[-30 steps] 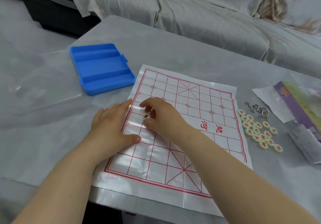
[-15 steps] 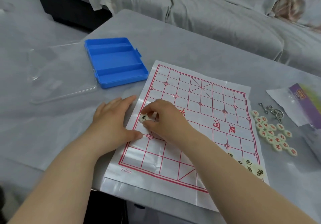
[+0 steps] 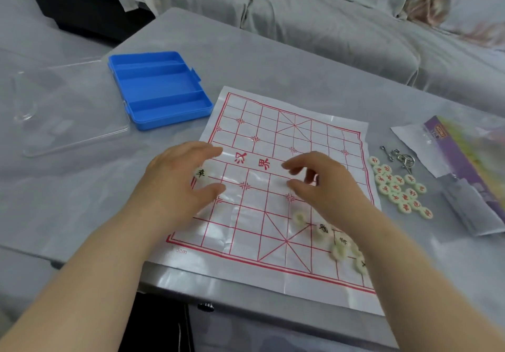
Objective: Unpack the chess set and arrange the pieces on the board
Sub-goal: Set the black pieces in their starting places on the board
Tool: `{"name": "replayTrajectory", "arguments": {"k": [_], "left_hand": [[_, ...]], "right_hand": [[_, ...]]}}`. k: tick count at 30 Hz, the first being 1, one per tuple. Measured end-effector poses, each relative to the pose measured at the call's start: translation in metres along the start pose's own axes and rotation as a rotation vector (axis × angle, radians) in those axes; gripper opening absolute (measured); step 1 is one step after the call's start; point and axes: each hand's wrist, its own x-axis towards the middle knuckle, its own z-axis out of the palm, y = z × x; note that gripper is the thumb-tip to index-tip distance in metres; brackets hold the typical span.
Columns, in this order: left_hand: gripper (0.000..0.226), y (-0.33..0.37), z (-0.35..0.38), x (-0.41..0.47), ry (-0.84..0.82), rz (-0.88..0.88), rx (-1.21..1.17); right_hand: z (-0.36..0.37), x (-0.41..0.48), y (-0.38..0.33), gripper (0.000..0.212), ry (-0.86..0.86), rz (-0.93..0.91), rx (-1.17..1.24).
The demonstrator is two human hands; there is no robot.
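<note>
From my remote seat I judged the job barely begun: the blue case (image 3: 161, 89) sat emptied in the upper left of the frame with its clear lid (image 3: 71, 105) beside it, and the board (image 3: 287, 133) lay unfolded mid-frame. Only one black-marked piece (image 3: 200, 173) stood at the board's left edge, between thumb and forefinger of the left hand (image 3: 177, 185), which lay flat and slack on that edge, gripping nothing; whether the piece sat true on its crossing I could not tell. A loose cluster of black pieces (image 3: 336, 242) waited in the board's lower right, partly hidden by the forearm; the red pieces (image 3: 399, 187) lay heaped off the board at the right of the frame; so nearly all the placing remained. The right hand (image 3: 325, 185) hovered over the board's centre-right, fingers loosely curved, nothing visible in them. Half a second earlier it had pinched that piece at the left edge; since then it had released it and swung rightward.
</note>
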Motion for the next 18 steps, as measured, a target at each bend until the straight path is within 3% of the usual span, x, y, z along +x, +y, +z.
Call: {"name": "replayTrajectory", "arguments": {"k": [6,11,14,18], "left_hand": [[0.028,0.038,0.03,-0.009,-0.105,0.17,-0.045],[0.04,0.07,0.067,-0.018,-0.122,0.315,0.054],[0.048,0.075,0.083,-0.014,-0.127,0.316,0.153],[0.043,0.072,0.091,-0.007,-0.128,0.284,0.193]], "right_hand": [[-0.037,-0.065,0.039,0.032,0.022,0.154,-0.063],[-0.026,-0.083,0.042,0.017,0.006,0.15,-0.102],[-0.009,-0.08,0.044,0.034,0.089,0.122,-0.157],[0.007,-0.076,0.047,0.039,0.163,0.096,-0.18]]}}
